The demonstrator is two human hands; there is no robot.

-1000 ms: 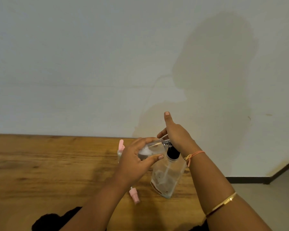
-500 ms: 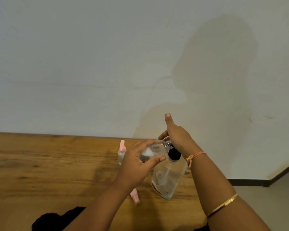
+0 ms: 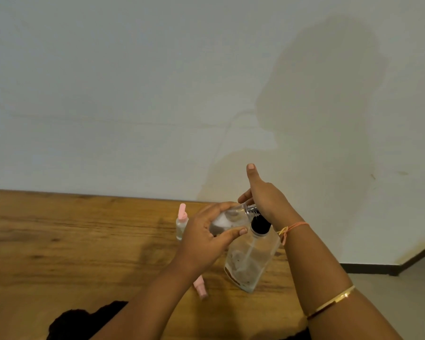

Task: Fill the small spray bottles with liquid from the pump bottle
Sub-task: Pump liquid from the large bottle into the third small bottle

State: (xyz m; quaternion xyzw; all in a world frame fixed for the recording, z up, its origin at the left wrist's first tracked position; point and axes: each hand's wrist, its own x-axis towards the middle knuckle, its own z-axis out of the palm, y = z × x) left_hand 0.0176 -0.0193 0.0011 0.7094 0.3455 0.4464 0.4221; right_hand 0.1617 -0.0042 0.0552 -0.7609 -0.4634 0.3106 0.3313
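Observation:
A clear pump bottle point(image 3: 249, 261) with a black collar stands on the wooden table point(image 3: 71, 253), a little liquid at its bottom. My right hand point(image 3: 265, 200) lies over its pump head, thumb sticking up. My left hand point(image 3: 206, 234) grips a small clear spray bottle point(image 3: 228, 218), tilted on its side with its threaded neck against the pump spout. Behind my left hand stands a second small spray bottle point(image 3: 181, 223) with a pink top. A loose pink spray cap point(image 3: 200, 287) lies on the table below my left wrist.
The table runs up to a plain pale wall point(image 3: 157, 94). Its right end stops just past the pump bottle, with grey floor point(image 3: 402, 303) beyond. A dark shape point(image 3: 84, 322) sits at the near table edge.
Both hands and the bottles hold nearly the same pose. The view has shifted slightly; the small bottle stays at the pump spout.

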